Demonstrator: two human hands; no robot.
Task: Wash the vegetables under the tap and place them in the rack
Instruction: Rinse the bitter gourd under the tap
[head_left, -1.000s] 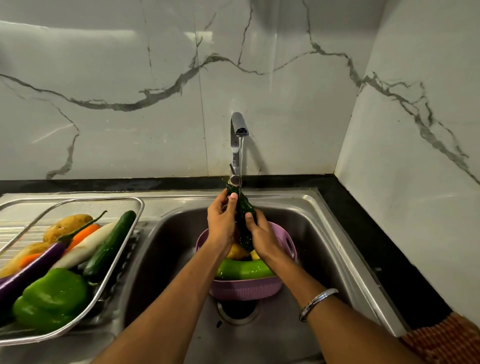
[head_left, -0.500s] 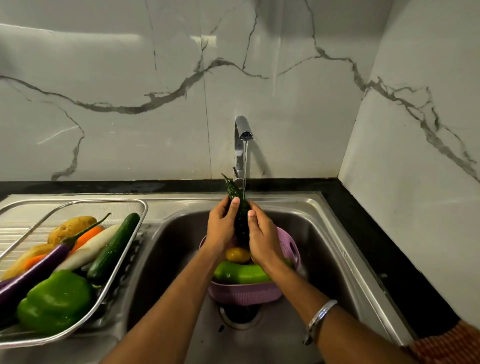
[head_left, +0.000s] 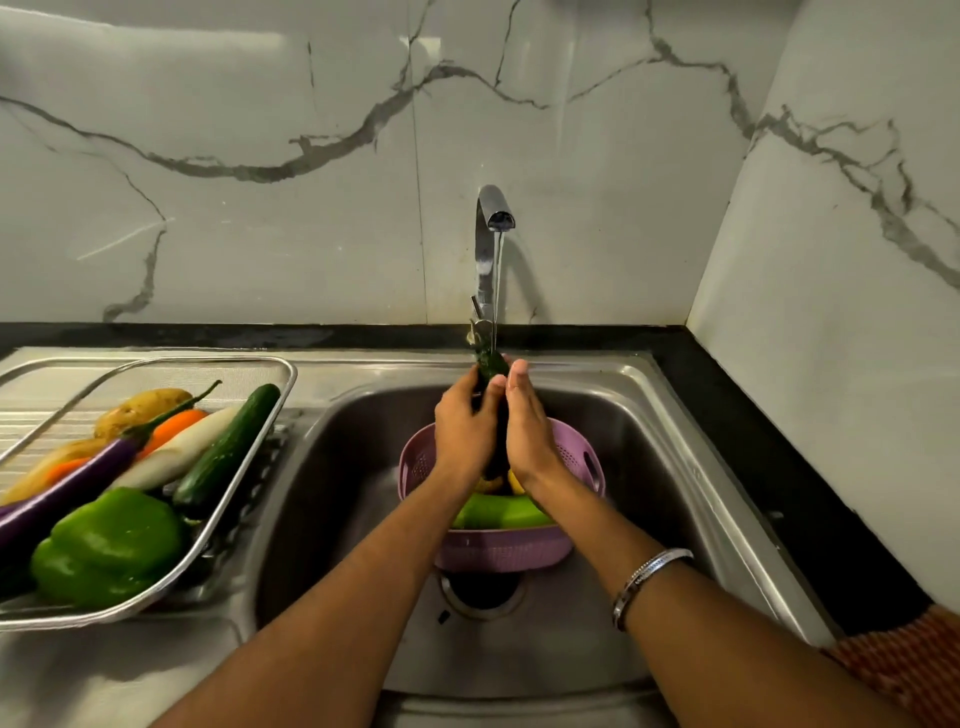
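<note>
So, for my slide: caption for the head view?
Both hands rub a dark green vegetable under the running tap above a purple colander.

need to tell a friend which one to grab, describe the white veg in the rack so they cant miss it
Look left of the sink to the wire rack on the drainboard. The radish lies diagonally between the purple eggplant and dark cucumber. It is the only white vegetable there.

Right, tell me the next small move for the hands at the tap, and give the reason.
Probably carry the dark green vegetable left and lay it in the wire rack. The left hand and right hand hold it between them under the running tap, so it looks rinsed, and the rack already holds the other vegetables. More wait in the purple colander.
</note>
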